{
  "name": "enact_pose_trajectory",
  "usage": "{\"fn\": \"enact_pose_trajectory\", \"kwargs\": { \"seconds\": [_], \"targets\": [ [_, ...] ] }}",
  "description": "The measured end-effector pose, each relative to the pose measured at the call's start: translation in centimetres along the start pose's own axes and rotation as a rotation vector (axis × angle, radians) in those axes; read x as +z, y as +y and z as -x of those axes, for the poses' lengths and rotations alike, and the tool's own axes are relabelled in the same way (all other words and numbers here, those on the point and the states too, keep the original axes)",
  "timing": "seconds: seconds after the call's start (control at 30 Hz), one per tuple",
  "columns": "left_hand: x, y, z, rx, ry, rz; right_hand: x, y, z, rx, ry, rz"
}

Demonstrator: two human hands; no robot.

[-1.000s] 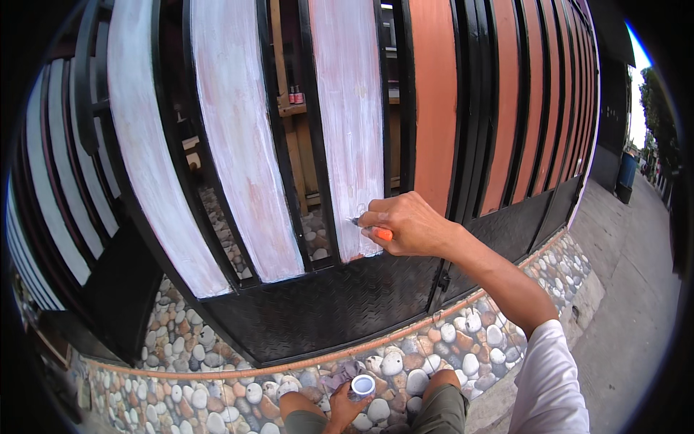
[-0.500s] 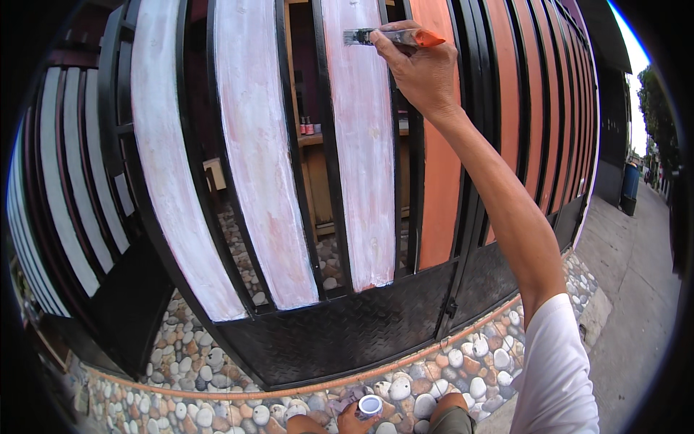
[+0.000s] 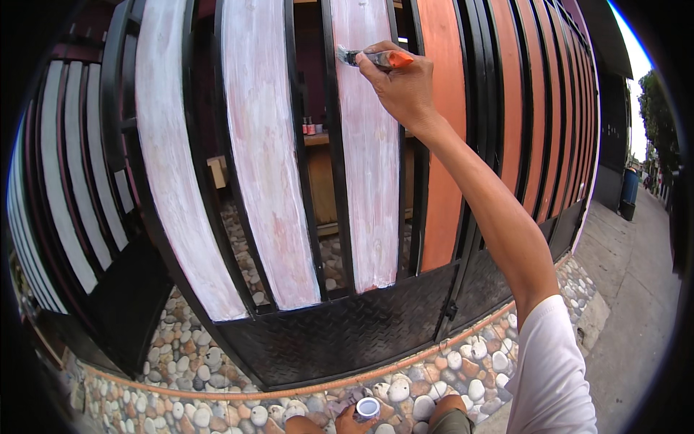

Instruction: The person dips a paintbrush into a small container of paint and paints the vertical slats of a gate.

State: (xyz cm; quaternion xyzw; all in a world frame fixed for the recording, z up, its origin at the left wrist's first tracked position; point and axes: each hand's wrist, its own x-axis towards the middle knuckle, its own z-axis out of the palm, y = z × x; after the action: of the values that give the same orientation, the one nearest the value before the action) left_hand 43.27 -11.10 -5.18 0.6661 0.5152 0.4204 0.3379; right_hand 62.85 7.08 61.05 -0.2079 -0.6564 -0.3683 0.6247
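Holding brush [image 3: 372,58] in right grip [image 3: 405,87] | bristles against white slat [image 3: 369,181] | left grip [image 3: 350,419] clasping small can [image 3: 367,409]

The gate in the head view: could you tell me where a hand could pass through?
Open gaps lie between the white-coated slats, either side of the black bars. Rightward, the orange slats crowd close. The right hand holds a brush.

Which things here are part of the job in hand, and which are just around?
In use: paintbrush in right hand; white-coated plank; small paint can in left hand.
Just around: orange planks; bottles on shelf behind fence; blue bin; pebble wall.
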Motion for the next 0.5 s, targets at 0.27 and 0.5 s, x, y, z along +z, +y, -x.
{"fn": "enact_pose_trajectory", "kwargs": {
  "seconds": [0.27,0.5],
  "targets": [
    [0.4,-0.2,0.3,0.003,0.007,0.003,-0.6,-0.9,2.1,0.040,-0.022,-0.076],
    [0.9,-0.6,0.8,0.009,0.019,0.001,-1.3,-1.9,4.1,0.079,-0.067,-0.122]
  ]
}}
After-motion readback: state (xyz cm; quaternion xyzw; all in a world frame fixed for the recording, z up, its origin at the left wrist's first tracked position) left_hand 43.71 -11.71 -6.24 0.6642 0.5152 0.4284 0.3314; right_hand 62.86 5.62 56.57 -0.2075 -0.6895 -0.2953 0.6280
